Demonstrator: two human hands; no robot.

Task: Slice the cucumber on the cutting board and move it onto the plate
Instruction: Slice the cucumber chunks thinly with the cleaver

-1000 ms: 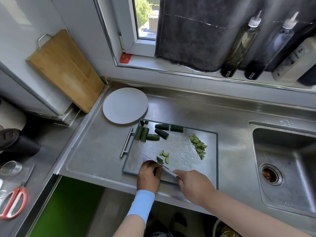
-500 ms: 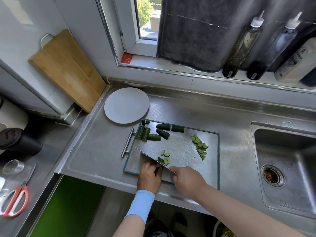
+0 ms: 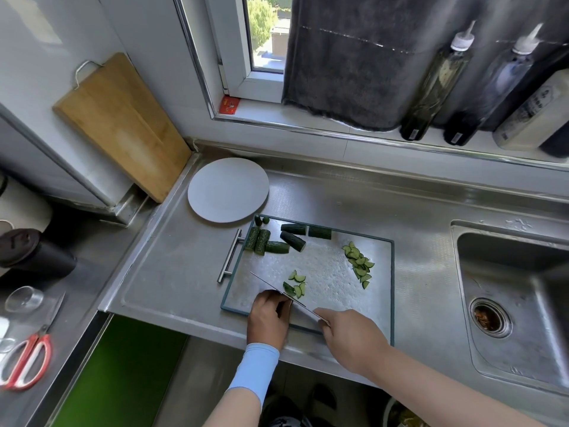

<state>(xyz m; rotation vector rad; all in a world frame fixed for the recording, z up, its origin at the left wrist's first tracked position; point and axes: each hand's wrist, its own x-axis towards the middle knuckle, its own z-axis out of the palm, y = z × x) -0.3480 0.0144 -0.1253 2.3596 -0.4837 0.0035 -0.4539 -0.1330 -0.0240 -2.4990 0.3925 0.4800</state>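
A glass cutting board [image 3: 326, 266] with a steel handle lies on the steel counter. Several dark green cucumber chunks [image 3: 278, 238] sit along its far left edge. A pile of thin slices [image 3: 358, 263] lies at its right, and a few fresh slices [image 3: 296, 283] lie near the knife. My right hand [image 3: 351, 334] grips the knife [image 3: 277, 291], its blade angled up to the left. My left hand [image 3: 269, 315], fingers curled, holds down a cucumber piece right behind the blade; the piece is mostly hidden. The white plate [image 3: 228, 189] stands bare beyond the board's left corner.
A wooden board [image 3: 120, 124] leans on the wall at the left. The sink [image 3: 517, 300] lies to the right. Bottles [image 3: 437, 84] line the window sill. Red scissors [image 3: 27, 359] and a dark cup [image 3: 34, 257] sit on the lower left counter.
The knife has kept chopping next to my left hand, and another slice or two has joined the small group by the blade. Both hands stay at the board's near edge.
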